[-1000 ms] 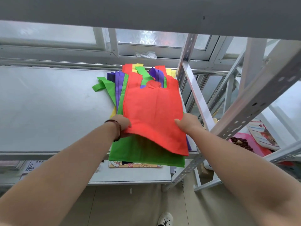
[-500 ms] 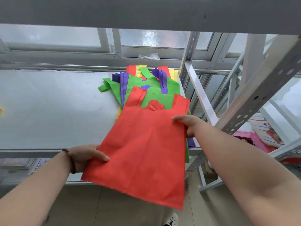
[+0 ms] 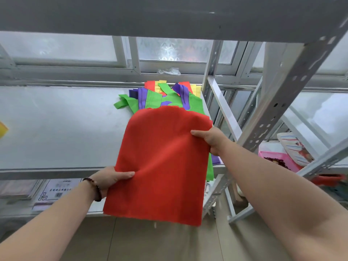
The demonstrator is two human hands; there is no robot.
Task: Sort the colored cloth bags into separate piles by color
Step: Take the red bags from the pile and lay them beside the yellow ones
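I hold a red cloth bag point(image 3: 162, 162) up in the air over the shelf's front edge, its handles folded back out of sight. My left hand point(image 3: 109, 178) pinches its lower left edge. My right hand point(image 3: 211, 138) grips its upper right edge. Behind it, a mixed pile of bags point(image 3: 169, 98) lies on the right end of the grey shelf point(image 3: 62, 127): green on top, with purple, red and yellow handles fanning out at the back. A scrap of yellow point(image 3: 2, 129) shows at the far left edge.
A perforated metal upright point(image 3: 278, 102) and a diagonal brace point(image 3: 224, 108) stand just right of the pile. A shelf beam point(image 3: 169, 16) runs overhead. A lower shelf holds papers point(image 3: 54, 193). A pink basket point(image 3: 276, 159) sits at the right.
The red bag has come off the pile and toward me, and its top with the handles has folded back out of view. Both hands have shifted along its edges.
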